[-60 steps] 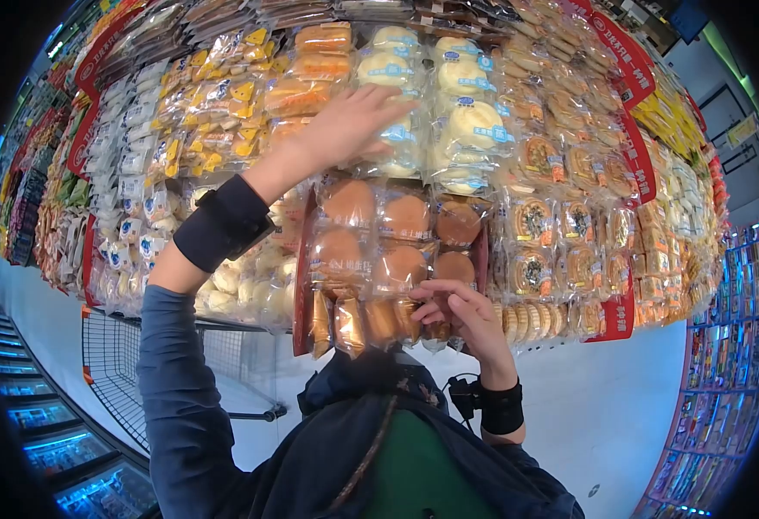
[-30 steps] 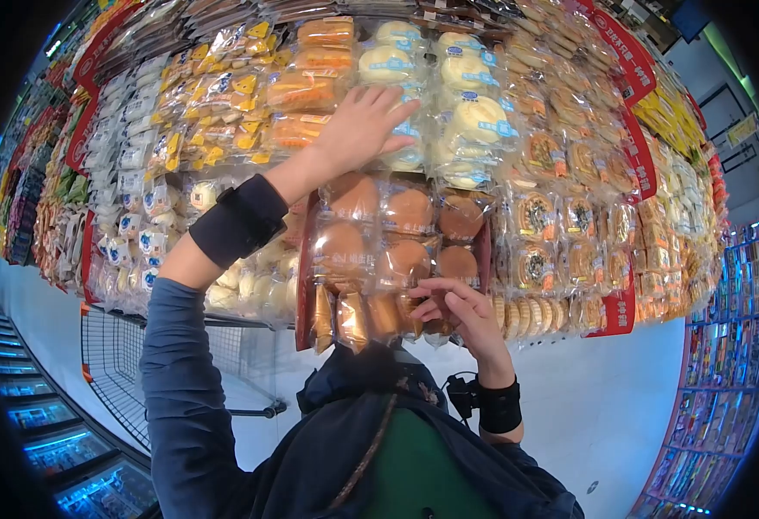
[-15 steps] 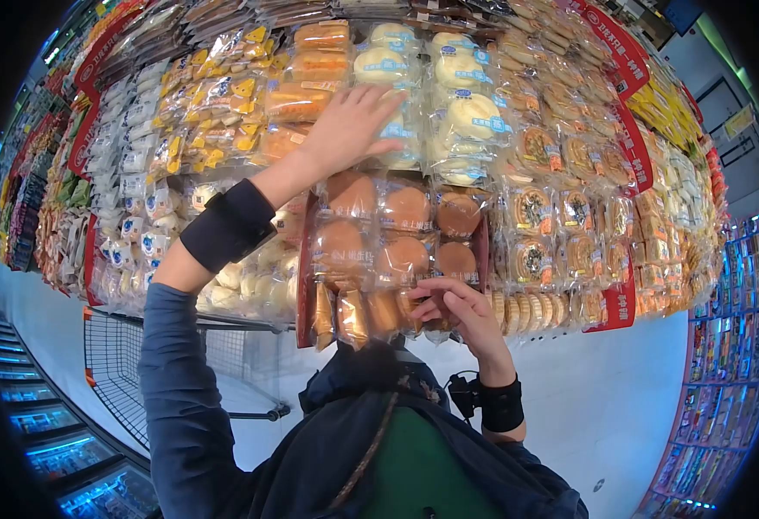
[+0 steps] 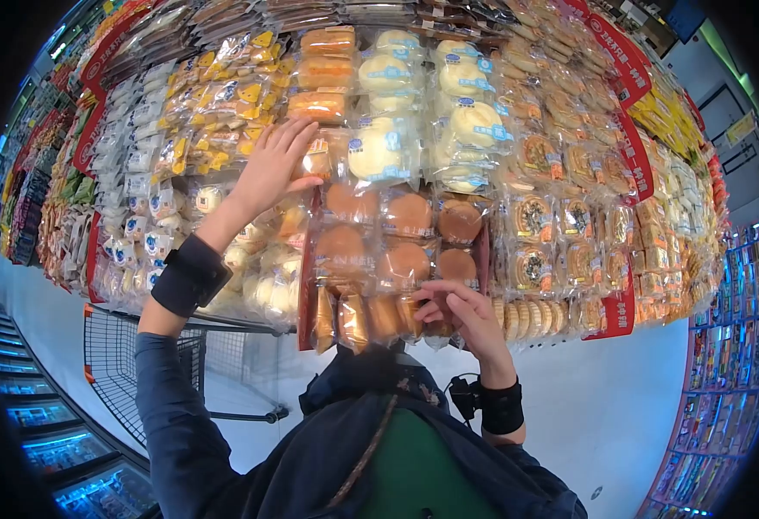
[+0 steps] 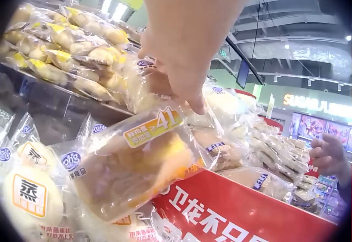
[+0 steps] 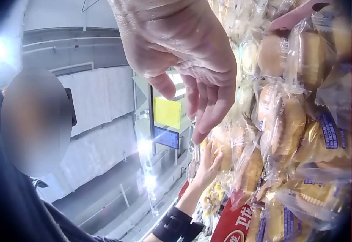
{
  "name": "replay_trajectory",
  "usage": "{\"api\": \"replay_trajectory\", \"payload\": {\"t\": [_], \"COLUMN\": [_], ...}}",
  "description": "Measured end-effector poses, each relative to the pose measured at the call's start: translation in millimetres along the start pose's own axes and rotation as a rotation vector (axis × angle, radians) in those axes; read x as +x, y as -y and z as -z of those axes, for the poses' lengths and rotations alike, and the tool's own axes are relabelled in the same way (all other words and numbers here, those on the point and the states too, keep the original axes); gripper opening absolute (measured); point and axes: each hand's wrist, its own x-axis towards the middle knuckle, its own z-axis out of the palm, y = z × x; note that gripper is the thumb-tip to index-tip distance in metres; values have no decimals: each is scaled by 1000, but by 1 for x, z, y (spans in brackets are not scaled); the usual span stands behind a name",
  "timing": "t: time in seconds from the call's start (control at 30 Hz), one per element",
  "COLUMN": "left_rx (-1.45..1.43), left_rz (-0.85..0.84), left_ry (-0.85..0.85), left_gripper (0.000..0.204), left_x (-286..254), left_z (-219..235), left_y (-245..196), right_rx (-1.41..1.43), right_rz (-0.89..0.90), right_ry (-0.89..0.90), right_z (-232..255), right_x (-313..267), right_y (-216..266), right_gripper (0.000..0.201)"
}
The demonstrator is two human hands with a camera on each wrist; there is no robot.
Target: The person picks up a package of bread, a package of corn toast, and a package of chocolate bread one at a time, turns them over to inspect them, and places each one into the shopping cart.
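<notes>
The left hand (image 4: 271,169) rests over a wrapped bread pack (image 4: 317,164), its fingers nearly straight and its thumb spread to the near side; the pack lies between them, showing to the right of the palm; its long axis is too covered to tell; a white bun pack (image 4: 377,153) lies just right of it; the right hand (image 4: 470,322), well apart, hangs loosely curled near the brown cakes (image 4: 403,264), holding nothing.

In the head view there are one left hand (image 4: 274,166) at ten o'clock, one right hand (image 4: 467,318) at four, two black wristbands (image 4: 191,275), one cart (image 4: 124,372) at eight, six face-up brown cakes (image 4: 403,263) centrally.
</notes>
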Motion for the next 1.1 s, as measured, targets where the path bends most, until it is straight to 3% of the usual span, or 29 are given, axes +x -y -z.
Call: {"api": "replay_trajectory", "payload": {"t": [0.1,0.3,0.43,0.53,0.63,0.73,0.83,0.9,0.97,1.1], "left_rx": [-82,-38,-122,-189,-263,-332,-320,-226,-168,-155], "left_rz": [-25,-251,-194,-165,-200,-170,-225,-212,-255,-195], "left_ry": [-56,110,93,183,157,5,-238,-287,-320,-84], "left_gripper": [82,89,92,90,86,81,78,75,71,69], "left_x": [1,14,25,31,33,41,80,132,171,243], "left_z": [11,19,2,2,7,33,46,66,55,39], "left_y": [-21,-78,-90,-91,-87,-83,-60,-55,-44,-48], "right_rx": [-18,-42,-12,-1,12,6,5,4,5,23], "right_rz": [-13,-23,-11,-4,4,5,6,16,30,40], "right_ry": [2,9,3,-11,-17,-20,-27,-33,-36,-67], "right_z": [-4,-7,-4,-1,3,7,10,13,14,20], "right_x": [3,5,3,0,-4,-7,-9,-12,-16,-26], "right_y": [2,0,1,-1,0,2,2,4,5,3], "right_gripper": [34,39,35,34,34,34,38,41,40,39]}}
